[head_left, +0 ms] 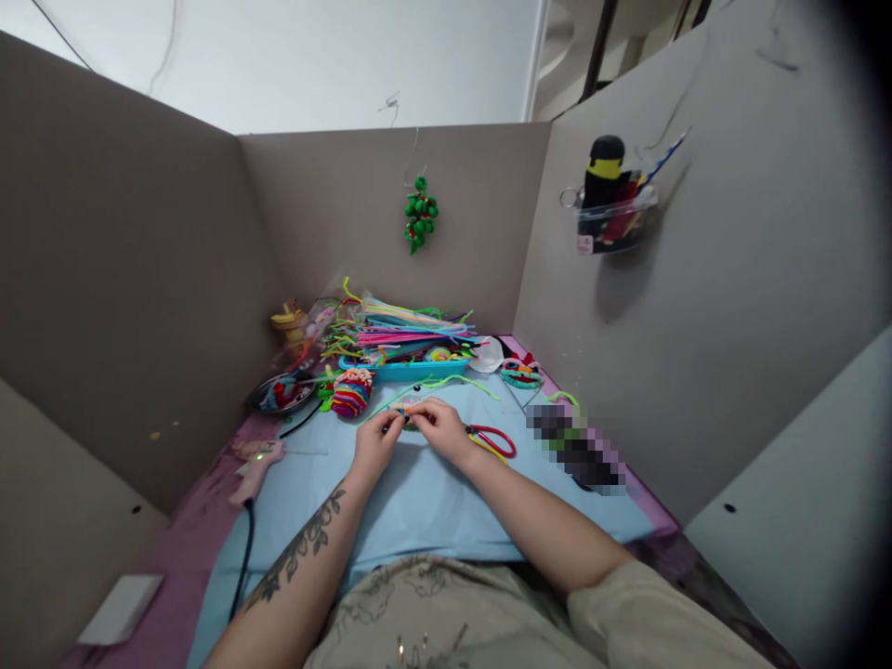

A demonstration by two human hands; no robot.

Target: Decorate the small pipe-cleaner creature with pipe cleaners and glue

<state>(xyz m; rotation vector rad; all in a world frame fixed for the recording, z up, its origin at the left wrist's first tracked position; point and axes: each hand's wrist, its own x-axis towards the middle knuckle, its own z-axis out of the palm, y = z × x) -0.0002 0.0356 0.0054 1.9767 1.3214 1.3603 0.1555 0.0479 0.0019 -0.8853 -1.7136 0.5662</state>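
"Blue, small, one piece (402,412). I log it mid-feed, between the two hands, over the pale-blue sheet (282,506) that covers most of the tabletop (188,548)."

"State of each hand?"

"Left hand (381,435): thumb and finger pinched on the blue piece. Right hand (439,427): likewise, its fingertips meeting the left's. Full form of the piece: hidden by fingers, I cannot tell."

"Next outward?"

"Red-handled tool (496,439), one, just beside the right hand, its far end out of my sight. Green stem (460,380), thin, lying beyond both hands. Striped multicoloured item (352,392), one, beyond the left hand."

"Back of the tabletop?"

"Blue tray (418,372), one, heaped with coloured stems (411,327)."

"Left flank?"

"Pink glue gun (256,472), one, small green light, dark cord. Dark bowl (255,400), one, farther back, with contents."

"Right flank and panels?"

"Dark item (578,451), pixelated on my feed, identity unreadable. Clear cup (613,232), filled, against the right panel (731,279). Green ornament (420,218), one, hung before the back panel (334,204)."
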